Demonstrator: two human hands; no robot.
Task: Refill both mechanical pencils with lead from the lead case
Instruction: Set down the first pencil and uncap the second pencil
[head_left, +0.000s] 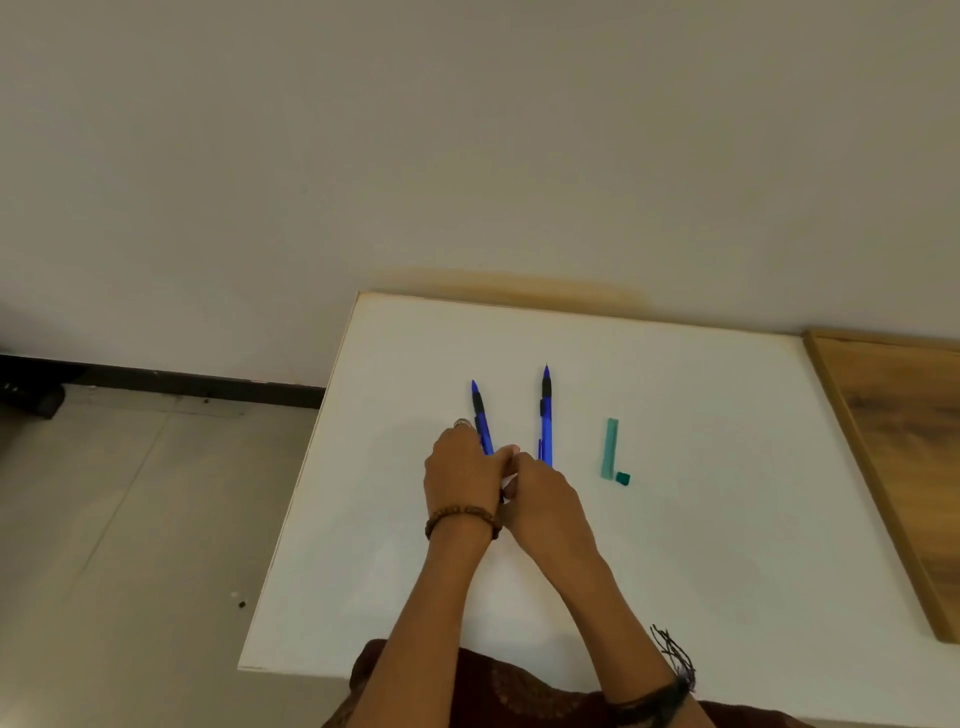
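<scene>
Two blue mechanical pencils lie on the white table (675, 519), tips pointing away from me. My left hand (460, 475) grips the rear part of the left pencil (480, 415). My right hand (540, 501) meets the left hand at that pencil's rear end, fingers curled; what it pinches is hidden. The right pencil (544, 415) lies beside it, its rear end behind my right hand. To the right lies the teal lead case (609, 448), with its small teal cap (623, 478) off and next to its near end.
A wooden board (904, 457) borders the table on the right. The wall runs behind the table's far edge. The floor drops off past the left edge (301, 467). Dark patterned cloth (519, 691) sits at the near edge.
</scene>
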